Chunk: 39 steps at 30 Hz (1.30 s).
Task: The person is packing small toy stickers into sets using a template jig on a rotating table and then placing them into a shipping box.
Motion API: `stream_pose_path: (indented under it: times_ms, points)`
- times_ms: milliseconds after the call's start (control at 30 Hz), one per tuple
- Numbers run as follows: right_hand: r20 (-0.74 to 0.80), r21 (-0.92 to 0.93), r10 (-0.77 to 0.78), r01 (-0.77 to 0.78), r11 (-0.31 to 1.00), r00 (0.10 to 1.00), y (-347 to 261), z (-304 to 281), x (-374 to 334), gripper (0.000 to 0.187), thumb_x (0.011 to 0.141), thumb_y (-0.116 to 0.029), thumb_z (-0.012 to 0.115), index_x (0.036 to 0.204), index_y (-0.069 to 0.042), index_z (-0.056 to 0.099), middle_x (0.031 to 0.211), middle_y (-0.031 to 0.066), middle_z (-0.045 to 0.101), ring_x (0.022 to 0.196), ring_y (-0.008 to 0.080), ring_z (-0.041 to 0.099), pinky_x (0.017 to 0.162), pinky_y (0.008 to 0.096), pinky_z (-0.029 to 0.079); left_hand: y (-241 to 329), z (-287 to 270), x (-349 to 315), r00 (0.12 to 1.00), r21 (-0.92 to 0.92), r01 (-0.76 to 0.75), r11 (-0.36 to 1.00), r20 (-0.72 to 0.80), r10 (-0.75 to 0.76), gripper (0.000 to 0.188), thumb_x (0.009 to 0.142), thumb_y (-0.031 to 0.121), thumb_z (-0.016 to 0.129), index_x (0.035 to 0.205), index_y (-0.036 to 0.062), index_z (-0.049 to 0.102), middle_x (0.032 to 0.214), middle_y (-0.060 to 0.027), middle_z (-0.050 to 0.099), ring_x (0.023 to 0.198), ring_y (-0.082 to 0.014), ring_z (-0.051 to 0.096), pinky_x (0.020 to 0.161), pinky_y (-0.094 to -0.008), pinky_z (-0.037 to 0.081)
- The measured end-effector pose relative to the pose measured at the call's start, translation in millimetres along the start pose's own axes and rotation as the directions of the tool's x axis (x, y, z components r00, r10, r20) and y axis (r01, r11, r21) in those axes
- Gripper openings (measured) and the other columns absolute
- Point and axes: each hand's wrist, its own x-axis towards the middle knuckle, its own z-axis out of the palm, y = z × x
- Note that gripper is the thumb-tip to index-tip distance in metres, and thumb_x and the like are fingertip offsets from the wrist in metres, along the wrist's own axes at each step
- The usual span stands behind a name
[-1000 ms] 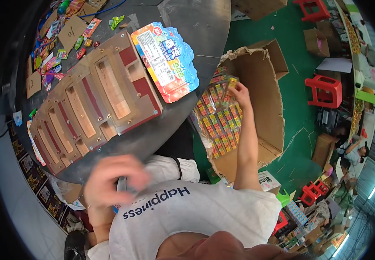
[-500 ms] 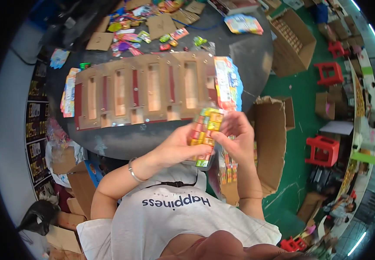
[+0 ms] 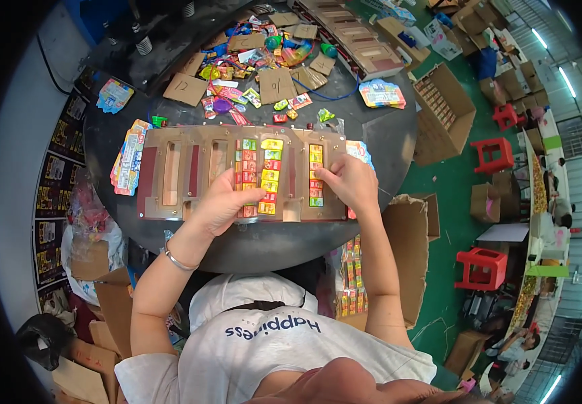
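A brown slotted tray (image 3: 198, 149) with dark red bars lies along the near side of the round table. My left hand (image 3: 218, 204) is closed on a block of small wrapped candy packs (image 3: 270, 176), in red, yellow and green rows, over the middle of the tray; its thumb lies across the front. In the tray's rightmost long slot sits a narrow stack of candy packs (image 3: 316, 156). My right hand (image 3: 353, 182) has its thumb against that stack, fingers curled; part of its grip is hidden. The two slots on the left show bare bottoms.
Colourful printed cards (image 3: 129, 160) lie beside the tray's left end. Loose candies and cardboard pieces (image 3: 277, 85) cover the far table, with a second slotted tray (image 3: 365, 50) behind. An open carton (image 3: 405, 259) stands by my right arm. Red stools (image 3: 483, 269) are on the green floor.
Both hands have moved forward from near my body to above the tray. The candy packs, held together before, are now split between my left hand and the rightmost slot.
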Motion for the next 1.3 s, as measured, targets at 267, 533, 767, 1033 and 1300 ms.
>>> stream_pose_path:
  times_ms: [267, 533, 767, 1033, 1300]
  points:
    - [0.276, 0.853, -0.174, -0.158, 0.497, 0.945, -44, 30, -8, 0.017, 0.098, -0.019, 0.063, 0.09, -0.004, 0.065, 0.069, -0.0016, 0.063, 0.055, 0.0023, 0.054, 0.05, 0.0175, 0.042, -5, -11, -1, 0.998, 0.072, -0.06, 0.996, -0.003, 0.061, 0.036, 0.09, 0.005, 0.07, 0.123, 0.0016, 0.056, 0.107, -0.0097, 0.068, 0.084, -0.013, 0.067, 0.068, -0.0266, 0.057]
    - [0.143, 0.268, -0.153, 0.111, 0.957, 0.978, -58, 42, 17, 0.031, 0.084, -0.031, 0.071, 0.075, -0.002, 0.07, 0.067, 0.0149, 0.068, 0.064, 0.0269, 0.069, 0.062, 0.0424, 0.052, 25, -59, -33, 0.995, -0.094, -0.002, 0.996, -0.101, -0.008, 0.036, 0.091, -0.002, 0.058, 0.125, -0.0025, 0.051, 0.108, -0.0159, 0.068, 0.092, -0.0241, 0.071, 0.081, -0.0381, 0.062]
    - [0.099, 0.539, -0.287, 0.191, 0.82, 0.953, -103, 51, -5, 0.031, 0.091, -0.029, 0.071, 0.078, -0.001, 0.067, 0.065, 0.0037, 0.064, 0.059, 0.0083, 0.061, 0.053, 0.0286, 0.048, 16, -66, -39, 0.985, 0.261, -0.055, 0.964, -0.144, 0.095, 0.044, 0.086, 0.0, 0.071, 0.126, 0.0019, 0.052, 0.104, -0.0071, 0.066, 0.083, -0.01, 0.066, 0.071, -0.0239, 0.057]
    - [0.308, 0.532, -0.24, 0.043, 0.846, 0.921, -142, 72, 22, 0.025, 0.095, -0.026, 0.063, 0.088, -0.001, 0.065, 0.066, 0.0051, 0.065, 0.055, 0.013, 0.062, 0.052, 0.0267, 0.048, 55, -125, -28, 0.917, 0.729, -0.061, 0.682, -0.23, 0.327, 0.037, 0.104, 0.033, 0.048, 0.102, 0.0, 0.064, 0.092, -0.0096, 0.07, 0.069, -0.0208, 0.069, 0.063, -0.0326, 0.055]
    - [-0.119, -0.014, -0.503, 0.505, 0.863, 0.856, -143, 74, -13, 0.024, 0.087, -0.028, 0.069, 0.099, -0.008, 0.069, 0.074, 0.0114, 0.069, 0.066, 0.0305, 0.069, 0.057, 0.0406, 0.053, 46, -103, -55, 0.613, 0.946, 0.315, -0.079, -0.139, 0.778, 0.031, 0.086, 0.028, 0.072, 0.107, 0.006, 0.065, 0.122, -0.0144, 0.055, 0.099, -0.0348, 0.062, 0.08, -0.0471, 0.052]
